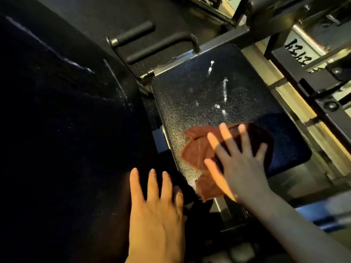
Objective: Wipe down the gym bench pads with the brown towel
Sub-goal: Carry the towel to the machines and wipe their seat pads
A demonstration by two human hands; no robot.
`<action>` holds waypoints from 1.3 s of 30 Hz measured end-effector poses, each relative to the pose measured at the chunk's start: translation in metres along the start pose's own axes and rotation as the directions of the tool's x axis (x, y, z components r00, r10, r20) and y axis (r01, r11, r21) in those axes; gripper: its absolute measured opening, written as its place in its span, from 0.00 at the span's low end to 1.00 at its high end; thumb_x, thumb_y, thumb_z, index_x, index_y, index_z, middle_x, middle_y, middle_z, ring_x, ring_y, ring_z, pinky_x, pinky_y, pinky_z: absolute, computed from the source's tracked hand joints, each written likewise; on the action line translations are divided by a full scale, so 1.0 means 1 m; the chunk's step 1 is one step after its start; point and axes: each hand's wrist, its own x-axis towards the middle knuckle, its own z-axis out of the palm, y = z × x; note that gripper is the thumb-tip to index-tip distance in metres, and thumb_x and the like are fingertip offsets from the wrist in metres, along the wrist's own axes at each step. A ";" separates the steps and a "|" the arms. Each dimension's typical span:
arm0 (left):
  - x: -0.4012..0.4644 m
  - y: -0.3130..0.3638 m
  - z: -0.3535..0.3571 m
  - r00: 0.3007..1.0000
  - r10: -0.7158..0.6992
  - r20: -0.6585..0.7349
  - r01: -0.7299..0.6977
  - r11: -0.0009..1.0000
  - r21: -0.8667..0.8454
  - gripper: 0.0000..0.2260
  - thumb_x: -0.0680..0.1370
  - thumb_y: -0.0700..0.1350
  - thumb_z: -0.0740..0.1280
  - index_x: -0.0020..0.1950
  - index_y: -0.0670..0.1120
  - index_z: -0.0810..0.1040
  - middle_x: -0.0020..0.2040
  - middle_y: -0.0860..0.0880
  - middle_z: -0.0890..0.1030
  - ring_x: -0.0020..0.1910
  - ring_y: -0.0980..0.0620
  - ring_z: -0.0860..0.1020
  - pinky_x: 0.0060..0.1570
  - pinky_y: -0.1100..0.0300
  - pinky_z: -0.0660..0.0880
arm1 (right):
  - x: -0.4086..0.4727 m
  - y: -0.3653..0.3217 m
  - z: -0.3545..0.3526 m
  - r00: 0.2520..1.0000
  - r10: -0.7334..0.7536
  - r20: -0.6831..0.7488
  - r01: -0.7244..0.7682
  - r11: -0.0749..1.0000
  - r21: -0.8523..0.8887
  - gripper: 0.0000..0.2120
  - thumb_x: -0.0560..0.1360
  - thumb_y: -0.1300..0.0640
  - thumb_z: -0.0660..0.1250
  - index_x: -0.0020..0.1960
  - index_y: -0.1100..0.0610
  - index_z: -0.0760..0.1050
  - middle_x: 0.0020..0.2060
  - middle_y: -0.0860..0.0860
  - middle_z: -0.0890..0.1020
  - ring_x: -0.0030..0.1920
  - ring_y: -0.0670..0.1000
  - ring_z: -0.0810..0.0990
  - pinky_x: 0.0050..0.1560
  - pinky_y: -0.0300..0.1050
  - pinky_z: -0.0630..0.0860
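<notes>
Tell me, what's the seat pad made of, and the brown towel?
The seat pad looks like black vinyl or fake leather: its pebbly surface shines under the light. The brown towel under the right hand looks like soft cloth, since it wrinkles and folds.

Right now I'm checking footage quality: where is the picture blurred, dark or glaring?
Head view: the right hand and brown towel are motion-smeared; the back pad is nearly lost in shadow; the seat pad glints with wet streaks; the left hand is sharp and warmly lit.
</notes>
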 end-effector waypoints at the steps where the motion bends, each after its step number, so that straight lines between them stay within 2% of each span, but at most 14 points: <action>1: 0.002 0.005 0.002 1.000 0.003 -0.010 -0.003 1.000 -0.014 0.29 0.84 0.61 0.45 0.80 0.52 0.39 0.80 0.43 0.34 0.77 0.36 0.32 0.59 0.29 0.22 | 0.000 0.013 -0.006 0.998 0.065 -0.002 -0.065 0.998 -0.001 0.30 0.78 0.35 0.48 0.77 0.46 0.62 0.79 0.52 0.56 0.78 0.65 0.50 0.61 0.81 0.57; 5: 0.010 0.019 0.005 0.999 -0.003 -0.052 0.000 0.998 -0.058 0.30 0.84 0.62 0.46 0.81 0.53 0.39 0.80 0.45 0.35 0.78 0.40 0.34 0.66 0.30 0.28 | 0.018 0.065 -0.024 0.952 0.305 0.022 -0.306 0.951 0.038 0.31 0.80 0.36 0.45 0.80 0.44 0.48 0.80 0.49 0.40 0.78 0.58 0.35 0.69 0.76 0.46; 8: 0.016 0.019 0.004 0.983 -0.088 -0.164 0.072 0.992 -0.101 0.31 0.83 0.63 0.46 0.80 0.53 0.35 0.81 0.46 0.37 0.79 0.42 0.37 0.71 0.34 0.33 | 0.042 0.070 -0.026 0.945 0.326 -0.010 -0.326 0.944 0.043 0.32 0.80 0.38 0.47 0.81 0.48 0.46 0.80 0.49 0.41 0.79 0.58 0.37 0.70 0.75 0.39; 10: 0.027 0.017 0.008 0.960 -0.135 -0.247 0.099 0.984 -0.150 0.32 0.82 0.63 0.51 0.81 0.54 0.40 0.82 0.44 0.45 0.80 0.41 0.46 0.74 0.35 0.43 | 0.056 0.058 -0.023 0.962 0.266 -0.060 -0.264 0.964 0.042 0.31 0.81 0.41 0.49 0.80 0.51 0.50 0.80 0.50 0.45 0.79 0.58 0.40 0.68 0.76 0.37; 12: 0.036 0.022 0.007 0.944 -0.136 -0.302 0.048 0.959 -0.280 0.31 0.78 0.60 0.64 0.79 0.51 0.63 0.77 0.40 0.65 0.75 0.38 0.66 0.69 0.33 0.62 | 0.065 0.041 -0.020 0.978 0.193 -0.073 -0.194 0.981 0.001 0.30 0.81 0.43 0.48 0.80 0.52 0.50 0.80 0.50 0.47 0.79 0.59 0.42 0.68 0.77 0.37; 13: 0.043 0.028 0.011 0.934 -0.110 -0.339 -0.003 0.949 -0.316 0.32 0.76 0.61 0.66 0.76 0.48 0.68 0.75 0.39 0.69 0.72 0.39 0.70 0.67 0.34 0.67 | 0.067 0.031 -0.017 0.987 0.153 -0.057 -0.155 0.988 -0.018 0.30 0.81 0.43 0.47 0.81 0.51 0.49 0.80 0.49 0.46 0.79 0.59 0.42 0.68 0.77 0.36; 15: 0.051 0.041 0.022 0.934 -0.103 -0.342 -0.013 0.947 -0.321 0.36 0.76 0.64 0.64 0.77 0.44 0.66 0.76 0.38 0.65 0.73 0.40 0.68 0.66 0.37 0.69 | 0.065 0.008 -0.008 0.998 0.020 -0.053 -0.022 1.000 -0.019 0.30 0.80 0.44 0.46 0.80 0.51 0.51 0.80 0.49 0.49 0.79 0.58 0.43 0.70 0.77 0.37; 18: 0.054 0.046 0.041 0.902 -0.138 -0.409 -0.043 0.914 -0.403 0.35 0.73 0.64 0.58 0.68 0.40 0.77 0.69 0.37 0.74 0.65 0.38 0.77 0.54 0.39 0.77 | 0.059 -0.015 0.002 0.979 -0.203 -0.007 0.203 0.979 0.000 0.31 0.78 0.43 0.45 0.78 0.52 0.61 0.79 0.50 0.58 0.79 0.56 0.51 0.72 0.74 0.46; 21: 0.058 0.043 0.050 0.892 -0.137 -0.432 -0.051 0.917 -0.396 0.35 0.72 0.64 0.54 0.68 0.43 0.77 0.69 0.38 0.75 0.64 0.40 0.78 0.58 0.43 0.77 | 0.059 0.000 -0.001 0.977 -0.211 -0.019 0.212 0.972 0.101 0.31 0.78 0.41 0.47 0.78 0.51 0.63 0.79 0.49 0.59 0.79 0.52 0.51 0.69 0.62 0.64; 24: 0.060 0.042 0.054 0.868 -0.128 -0.479 -0.084 0.914 -0.397 0.35 0.72 0.64 0.55 0.72 0.45 0.71 0.70 0.39 0.74 0.66 0.41 0.76 0.64 0.44 0.66 | 0.062 0.036 -0.011 0.995 -0.041 -0.086 0.053 0.987 0.151 0.33 0.76 0.40 0.46 0.77 0.52 0.63 0.79 0.50 0.59 0.79 0.52 0.52 0.58 0.55 0.75; 27: 0.063 0.042 0.061 0.847 -0.123 -0.517 -0.092 0.924 -0.370 0.37 0.71 0.64 0.55 0.75 0.45 0.69 0.73 0.39 0.71 0.69 0.42 0.72 0.65 0.43 0.62 | 0.067 0.074 -0.026 0.979 0.171 -0.112 -0.154 0.977 0.145 0.30 0.79 0.41 0.50 0.78 0.52 0.59 0.80 0.51 0.55 0.79 0.54 0.49 0.63 0.63 0.70; 30: 0.062 0.043 0.062 0.841 -0.110 -0.529 -0.094 0.934 -0.344 0.38 0.71 0.64 0.55 0.75 0.44 0.69 0.75 0.39 0.68 0.70 0.41 0.71 0.67 0.42 0.61 | 0.067 0.083 -0.029 0.966 0.243 -0.082 -0.232 0.964 0.127 0.30 0.82 0.43 0.53 0.80 0.53 0.53 0.80 0.51 0.49 0.79 0.54 0.45 0.70 0.65 0.61; 35: 0.066 0.043 0.064 0.819 -0.124 -0.560 -0.083 0.940 -0.330 0.38 0.71 0.63 0.54 0.76 0.44 0.67 0.75 0.39 0.67 0.70 0.39 0.72 0.67 0.40 0.61 | 0.059 0.057 -0.028 0.983 0.184 -0.016 -0.180 0.975 0.133 0.30 0.82 0.44 0.52 0.80 0.53 0.52 0.80 0.48 0.47 0.79 0.51 0.41 0.72 0.67 0.55; 39: 0.068 0.042 0.065 0.812 -0.113 -0.573 -0.100 0.939 -0.328 0.36 0.72 0.62 0.55 0.76 0.44 0.66 0.75 0.38 0.68 0.69 0.38 0.73 0.66 0.40 0.62 | 0.050 0.028 -0.019 0.999 0.034 -0.027 -0.030 0.992 0.119 0.30 0.80 0.43 0.49 0.78 0.54 0.60 0.80 0.49 0.55 0.80 0.53 0.49 0.65 0.63 0.68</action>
